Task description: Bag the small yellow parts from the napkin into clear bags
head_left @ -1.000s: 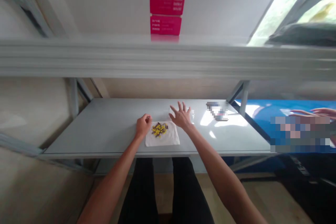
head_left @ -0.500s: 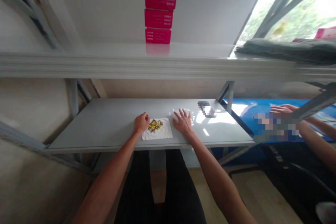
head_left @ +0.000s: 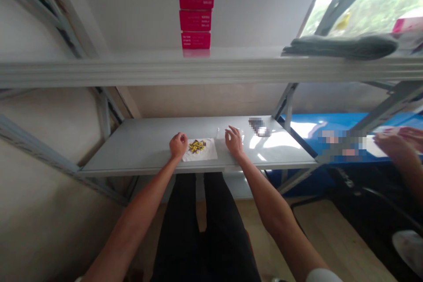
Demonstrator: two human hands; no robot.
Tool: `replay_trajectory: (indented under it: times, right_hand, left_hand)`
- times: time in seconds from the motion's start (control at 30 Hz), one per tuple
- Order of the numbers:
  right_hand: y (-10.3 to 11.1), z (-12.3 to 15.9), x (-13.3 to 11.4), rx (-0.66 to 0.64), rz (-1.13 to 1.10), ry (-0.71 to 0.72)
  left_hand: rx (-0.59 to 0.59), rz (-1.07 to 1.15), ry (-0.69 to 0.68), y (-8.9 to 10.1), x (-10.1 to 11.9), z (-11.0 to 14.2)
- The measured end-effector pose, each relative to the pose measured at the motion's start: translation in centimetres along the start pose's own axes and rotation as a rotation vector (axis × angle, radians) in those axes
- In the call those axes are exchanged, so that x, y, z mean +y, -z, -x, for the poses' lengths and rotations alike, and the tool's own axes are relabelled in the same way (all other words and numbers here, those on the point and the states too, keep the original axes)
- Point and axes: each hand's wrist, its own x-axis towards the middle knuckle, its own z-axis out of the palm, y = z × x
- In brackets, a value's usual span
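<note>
My left hand [head_left: 178,145] is a closed fist resting at the left edge of a white paper sheet [head_left: 206,155], and I cannot see anything inside it. A small heap of yellow and dark pieces [head_left: 197,146] lies on that sheet, too small to identify. My right hand [head_left: 234,141] stands just right of the sheet, fingers loosely apart and holding nothing. Beyond it lies a clear plastic wrapper [head_left: 220,132]. A pixelated dark-and-white item [head_left: 259,127] sits farther right.
The grey metal shelf [head_left: 148,150] has another shelf board [head_left: 165,68] above it, carrying several stacked pink boxes [head_left: 196,15] and a folded grey cloth [head_left: 340,47]. To the right, a co-worker's hand [head_left: 393,143] works over a blue surface [head_left: 333,121].
My view has tilted, so the shelf sits higher and looks smaller. My right hand has lifted from a flat spread, its fingers curling. My left fist stays beside the paper.
</note>
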Motion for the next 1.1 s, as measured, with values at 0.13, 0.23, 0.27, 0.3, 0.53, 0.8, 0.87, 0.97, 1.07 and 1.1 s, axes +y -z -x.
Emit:
replay_trajectory:
  times: [0.13,0.23,0.27,0.3,0.53,0.8,0.87,0.97,1.07,1.1]
  right_hand:
    - [1.6,0.3,-4.6,0.160,-0.424,-0.217]
    - [1.2,2.0,-9.9,-0.144,-0.888,-0.168]
    - [0.7,2.6,-11.5,-0.282,-1.004,-0.166]
    - [0.1,3.0,-12.8,-0.393,-1.099,-0.193]
    - [-2.9,-0.1,-13.1,-0.598,-1.070,-0.194]
    - [-7.5,-5.8,-9.7,-0.548,-1.140,-0.149]
    - [-8.1,-6.8,-8.9,-0.593,-1.123,-0.110]
    - [-8.4,-7.5,-8.3,-0.684,-1.067,-0.048]
    - [-7.9,-6.5,-7.8,-0.596,-0.946,-0.029]
    - [-7.6,-5.7,-7.6,-0.522,-0.867,-0.018]
  left_hand:
    - [-0.037,0.200,-0.235,1.8,2.6,3.7]
    - [-0.049,0.320,-0.389,2.4,5.1,5.5]
    - [-0.026,0.345,-0.400,2.5,5.7,5.6]
    - [0.008,0.369,-0.386,2.5,6.0,5.3]
    - [-0.025,0.542,-0.136,3.1,0.9,-0.5]
    - [-0.117,0.584,-0.092,1.3,-2.6,-5.8]
    - [-0.109,0.489,-0.212,1.2,-2.6,-7.4]
    - [-0.258,0.455,-0.287,1.0,-2.1,-9.3]
    - [-0.383,0.521,-0.161,0.5,-2.3,-9.3]
    - [-0.372,0.551,-0.098,0.4,-2.6,-8.6]
